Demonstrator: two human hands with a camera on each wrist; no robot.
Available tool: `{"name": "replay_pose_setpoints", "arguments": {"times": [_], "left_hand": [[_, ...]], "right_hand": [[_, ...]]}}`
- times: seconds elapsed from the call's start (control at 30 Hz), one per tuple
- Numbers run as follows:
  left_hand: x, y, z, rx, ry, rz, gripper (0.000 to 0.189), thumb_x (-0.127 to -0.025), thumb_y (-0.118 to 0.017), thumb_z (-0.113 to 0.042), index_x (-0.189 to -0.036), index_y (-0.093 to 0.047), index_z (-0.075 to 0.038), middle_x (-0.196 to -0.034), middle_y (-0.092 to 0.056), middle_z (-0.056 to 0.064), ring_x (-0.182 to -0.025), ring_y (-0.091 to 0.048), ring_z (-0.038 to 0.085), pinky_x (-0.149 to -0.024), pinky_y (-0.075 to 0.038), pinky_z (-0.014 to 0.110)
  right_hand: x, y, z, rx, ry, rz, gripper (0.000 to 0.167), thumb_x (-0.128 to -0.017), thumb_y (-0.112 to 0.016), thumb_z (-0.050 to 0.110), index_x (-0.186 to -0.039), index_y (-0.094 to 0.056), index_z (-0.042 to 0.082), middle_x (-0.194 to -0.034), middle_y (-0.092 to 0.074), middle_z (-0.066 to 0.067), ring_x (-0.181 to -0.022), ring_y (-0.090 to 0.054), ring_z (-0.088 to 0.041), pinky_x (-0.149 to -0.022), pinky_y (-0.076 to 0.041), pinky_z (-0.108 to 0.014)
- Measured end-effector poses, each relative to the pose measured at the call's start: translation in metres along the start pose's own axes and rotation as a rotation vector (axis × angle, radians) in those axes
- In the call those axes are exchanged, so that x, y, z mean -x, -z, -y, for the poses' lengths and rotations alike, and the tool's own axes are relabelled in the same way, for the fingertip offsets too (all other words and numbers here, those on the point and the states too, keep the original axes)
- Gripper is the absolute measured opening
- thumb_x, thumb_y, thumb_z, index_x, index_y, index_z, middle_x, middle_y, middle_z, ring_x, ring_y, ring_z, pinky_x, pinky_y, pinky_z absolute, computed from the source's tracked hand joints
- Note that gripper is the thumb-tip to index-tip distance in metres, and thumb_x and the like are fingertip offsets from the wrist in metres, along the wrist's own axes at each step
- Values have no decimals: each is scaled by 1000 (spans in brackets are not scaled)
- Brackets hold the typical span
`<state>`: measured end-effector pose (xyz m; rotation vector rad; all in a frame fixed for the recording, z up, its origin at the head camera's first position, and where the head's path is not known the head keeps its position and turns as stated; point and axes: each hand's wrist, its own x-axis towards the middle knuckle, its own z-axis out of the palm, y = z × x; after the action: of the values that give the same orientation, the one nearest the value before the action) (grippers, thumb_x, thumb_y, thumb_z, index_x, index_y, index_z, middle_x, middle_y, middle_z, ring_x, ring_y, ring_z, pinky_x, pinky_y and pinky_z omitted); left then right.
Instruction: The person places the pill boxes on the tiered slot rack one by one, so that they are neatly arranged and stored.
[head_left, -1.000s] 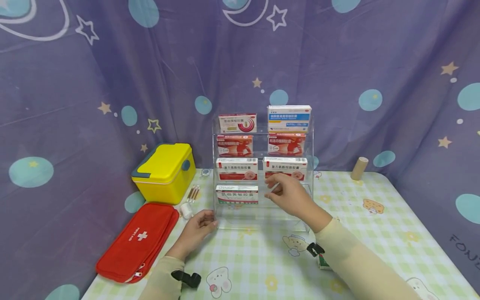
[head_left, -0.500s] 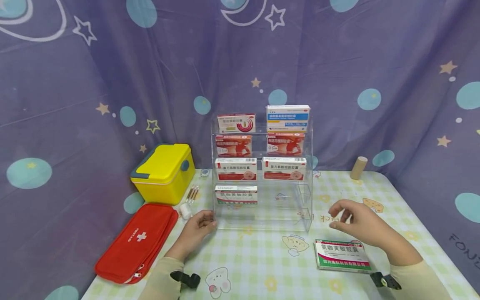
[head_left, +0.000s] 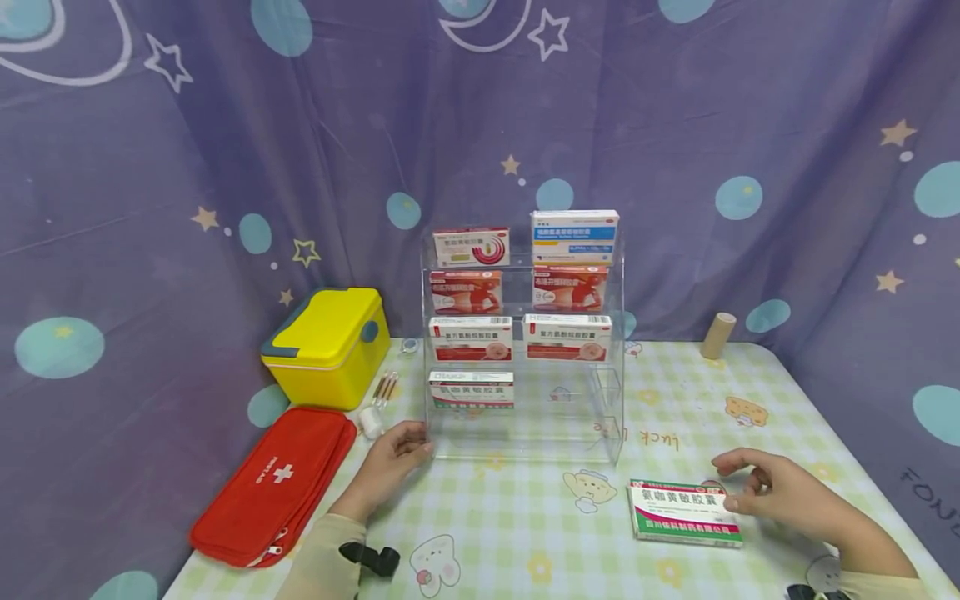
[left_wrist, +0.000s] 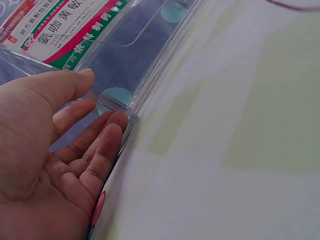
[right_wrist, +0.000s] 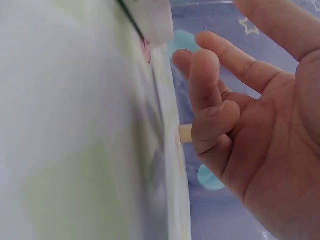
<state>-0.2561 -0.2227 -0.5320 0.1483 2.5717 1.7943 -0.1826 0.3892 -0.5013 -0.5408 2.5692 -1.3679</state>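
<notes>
A clear acrylic display rack (head_left: 551, 427) stands mid-table. It bears medicine boxes in tiers: two red boxes, two white-and-red boxes, a blue-and-white box, and a green-and-white medicine box (head_left: 472, 392) at lower left. My left hand (head_left: 392, 458) rests by the rack's lower left corner with relaxed fingers; in the left wrist view its fingertips are at the rack's edge. Flat on the cloth at right lies a green-and-white medicine box (head_left: 686, 512). My right hand (head_left: 787, 500) is at that box's right end, thumb and fingers apart, holding nothing. Whether the thumb touches the box, I cannot tell.
A yellow case (head_left: 330, 346) and a red first-aid pouch (head_left: 273, 483) are on the left. Between them and the rack lie a small white roll (head_left: 371, 422) and brown-tipped swabs (head_left: 386, 389). A tan roll (head_left: 718, 336) stands at the back right.
My right hand has left the rack's lower right part and moved right and towards me, to the box on the cloth. The left hand has stayed at the rack's corner.
</notes>
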Motion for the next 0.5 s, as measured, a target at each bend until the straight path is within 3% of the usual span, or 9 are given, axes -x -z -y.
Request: {"name": "replay_pose_setpoints", "arguments": {"times": [0.23,0.5], "left_hand": [[-1,3,2,-10,-14,7,38,-97,-78,-20,-130,-67,-5,-119,-72,9,-102,-67,21,-85,-55,27],[-1,1,4,-17,-12,11,37,-97,-77,-17,-131,-66,-5,-119,-71,10,-103,-66,21,-85,-55,28]], "right_hand": [[2,1,-8,-10,55,18,52,-90,-82,9,-134,-60,-8,-119,-68,-22,-69,-54,-15,-55,-46,-32],[3,-1,-8,-13,22,46,54,-88,-85,12,-132,-62,-10,-111,-70,-12,-68,-53,-13,-56,-45,-31]]}}
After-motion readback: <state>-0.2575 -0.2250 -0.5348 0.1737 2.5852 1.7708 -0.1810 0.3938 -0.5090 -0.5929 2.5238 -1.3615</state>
